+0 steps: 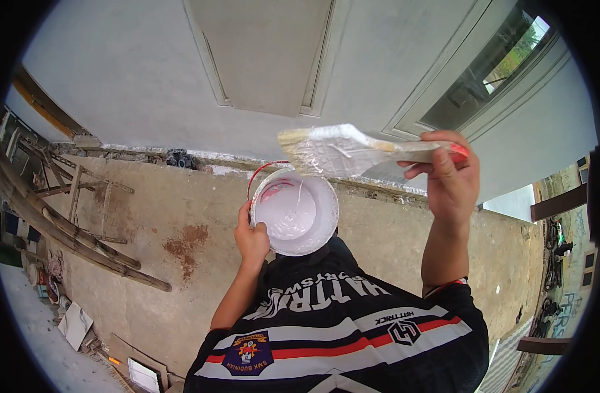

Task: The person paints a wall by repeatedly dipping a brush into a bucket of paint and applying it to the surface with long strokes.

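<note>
My right hand (452, 171) is closed around the handle of a wide paintbrush (342, 152), raised to the right of the bucket. White paint coats the brush, and its pale bristles point left, just above the bucket's far rim. With my left hand (251, 239) I grip the left side of a white paint bucket (327, 208), held before my body. White paint (293, 213) lies inside it, with a reddish patch near the far wall. The bucket's red handle (254, 178) sticks out at its upper left.
Ahead stands a pale wall (149, 85) with a panel door (264, 52) and a framed window (490, 72). Wooden poles (71, 223) and a wooden frame (77, 190) lie left. Reddish dirt (187, 247) marks the concrete floor (208, 275). Motorbikes (552, 255) stand far right.
</note>
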`<state>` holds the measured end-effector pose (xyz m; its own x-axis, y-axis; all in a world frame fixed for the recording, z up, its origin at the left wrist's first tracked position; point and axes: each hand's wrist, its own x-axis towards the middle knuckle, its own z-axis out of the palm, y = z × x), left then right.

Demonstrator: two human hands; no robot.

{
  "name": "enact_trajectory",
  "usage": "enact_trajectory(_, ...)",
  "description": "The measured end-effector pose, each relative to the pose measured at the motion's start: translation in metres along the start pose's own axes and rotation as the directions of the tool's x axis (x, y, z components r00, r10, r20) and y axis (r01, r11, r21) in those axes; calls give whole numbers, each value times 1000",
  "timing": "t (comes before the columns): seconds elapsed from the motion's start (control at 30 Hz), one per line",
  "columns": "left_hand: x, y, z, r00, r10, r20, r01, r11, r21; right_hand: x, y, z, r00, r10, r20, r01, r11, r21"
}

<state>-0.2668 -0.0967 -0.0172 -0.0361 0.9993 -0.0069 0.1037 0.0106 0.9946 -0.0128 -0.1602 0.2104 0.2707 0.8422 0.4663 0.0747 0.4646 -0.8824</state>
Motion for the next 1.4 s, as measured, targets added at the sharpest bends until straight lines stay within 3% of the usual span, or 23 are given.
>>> enact_trajectory(0.13, 1, -6, -3, 1000, 11, 1, -11, 999, -38, -44, 72, 18, 910, 413, -43, -415, 907, -68)
enact_trajectory(0.2, 0, -3, -5, 1000, 15, 10, -15, 1000, -15, -69, 103, 23, 879, 472, -75, -478, 865, -154)
enact_trajectory(0.33, -1, 2, -3, 999, 28, 23, -28, 1000, -5, -97, 132, 28, 884, 450, -131, -468, 855, -224)
enact_trajectory(0.43, -1, 3, -3, 999, 6, 53, -5, 1000, -17, -106, 137, 26, 937, 312, -158, -349, 863, -366)
enact_trajectory(0.67, 3, 13, -1, 993, 12, 119, -10, 1000, -15, -101, 131, 18, 738, 578, -349, -550, 814, 185)
enact_trajectory(0.77, 9, 15, 1, 989, 6, 146, -5, 1000, -13, -103, 127, 19, 729, 587, -353, -538, 810, 235)
enact_trajectory(0.87, 13, 22, 6, 986, -5, 165, 8, 1000, -14, -103, 123, 21, 769, 545, -335, -543, 833, 108)
enact_trajectory(1.07, 31, 25, 22, 979, -48, 198, 49, 999, 1, -91, 128, 11, 901, 369, -229, -409, 897, -165)
enact_trajectory(1.17, 43, 26, 33, 978, -52, 204, 54, 999, -2, -77, 138, 5, 895, 377, -237, -425, 883, -200)
enact_trajectory(1.27, 57, 27, 44, 979, -31, 200, 35, 999, -13, -64, 151, -3, 859, 424, -285, -456, 888, -53)
enact_trajectory(1.4, 74, 31, 57, 984, -61, 170, 59, 998, 17, -41, 167, -8, 871, 404, -277, -438, 896, -69)
